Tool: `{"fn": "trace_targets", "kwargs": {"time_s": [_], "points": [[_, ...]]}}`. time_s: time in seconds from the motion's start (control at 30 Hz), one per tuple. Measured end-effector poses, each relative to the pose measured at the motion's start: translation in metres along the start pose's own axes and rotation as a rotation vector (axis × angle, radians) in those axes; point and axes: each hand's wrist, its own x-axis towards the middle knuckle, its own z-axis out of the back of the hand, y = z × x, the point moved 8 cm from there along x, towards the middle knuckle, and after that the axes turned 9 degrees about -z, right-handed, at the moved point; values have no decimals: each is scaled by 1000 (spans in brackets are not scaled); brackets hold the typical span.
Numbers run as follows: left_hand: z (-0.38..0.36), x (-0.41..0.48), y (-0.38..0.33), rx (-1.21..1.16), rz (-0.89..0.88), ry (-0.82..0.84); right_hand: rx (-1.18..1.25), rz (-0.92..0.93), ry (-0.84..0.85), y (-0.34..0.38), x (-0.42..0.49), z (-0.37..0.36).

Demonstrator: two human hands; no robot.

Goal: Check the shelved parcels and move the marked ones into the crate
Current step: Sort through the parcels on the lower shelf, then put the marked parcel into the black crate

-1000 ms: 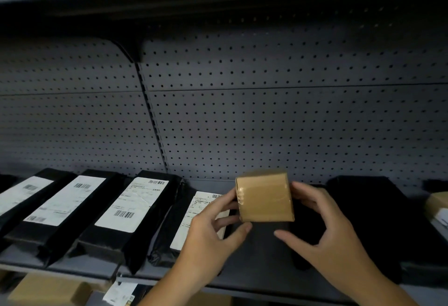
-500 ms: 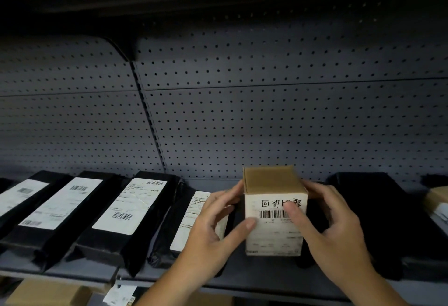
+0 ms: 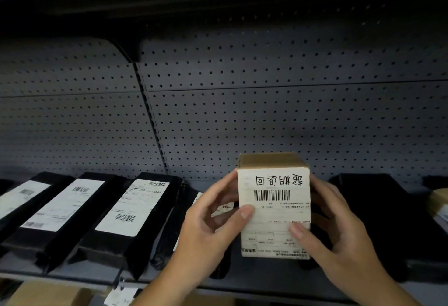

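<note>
Gripping the box (image 3: 274, 208) upright, left hand (image 3: 206, 230) and right hand (image 3: 339, 230) show its label inverted

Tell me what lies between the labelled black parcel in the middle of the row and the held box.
In the head view, another black parcel with a white label lies between the black parcel and the box, mostly hidden behind the left hand.
</note>
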Motion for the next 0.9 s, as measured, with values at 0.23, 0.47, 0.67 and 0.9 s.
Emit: {"fn": "trace_targets", "kwargs": {"time_s": [0.23, 0.47, 0.67, 0.9], "points": [[3, 1, -4, 27, -8, -51, 8, -24, 36, 0, -7, -4], [-10, 1, -4, 27, -5, -92, 93, -51, -23, -4, -24, 4], [-28, -4, 12, 189, 57, -18, 192, -198, -124, -19, -40, 29], [-46, -3, 12, 588, -119, 177, 207, -284, -265, -21, -68, 50]]}}
